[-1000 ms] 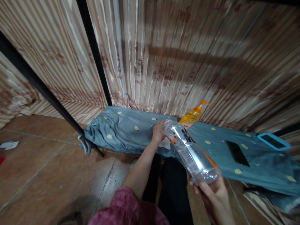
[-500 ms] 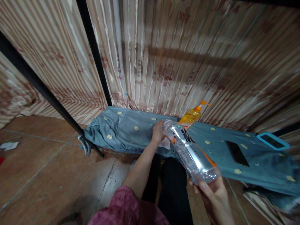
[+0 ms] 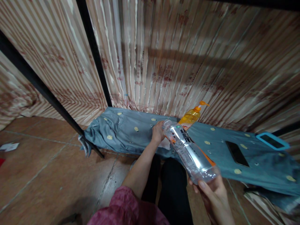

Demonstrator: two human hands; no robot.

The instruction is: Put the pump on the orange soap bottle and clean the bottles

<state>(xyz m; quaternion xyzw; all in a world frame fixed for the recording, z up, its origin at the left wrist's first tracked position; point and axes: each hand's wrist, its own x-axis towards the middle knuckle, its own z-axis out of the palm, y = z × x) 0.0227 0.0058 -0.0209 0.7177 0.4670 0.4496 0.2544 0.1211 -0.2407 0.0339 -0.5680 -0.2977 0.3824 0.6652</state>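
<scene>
A clear plastic bottle with an orange and black printed label is held slantwise between both hands. My left hand is closed at its neck end, the fingers partly hidden behind it. Round the base, near my body, my right hand has its fingers and thumb wrapped. Just beyond the bottle stands a pump bottle of yellow liquid with an orange pump head. Under my left wrist a pale sheet shows in part on the blue-grey cloth.
To the right on the cloth lie a dark phone and a blue-framed device. Black poles rise at the left. A striped curtain hangs behind. White paper is on the tiled floor.
Almost nothing differs. Both hands keep the clear bottle in the same slanted position, and the view has shifted only very slightly.
</scene>
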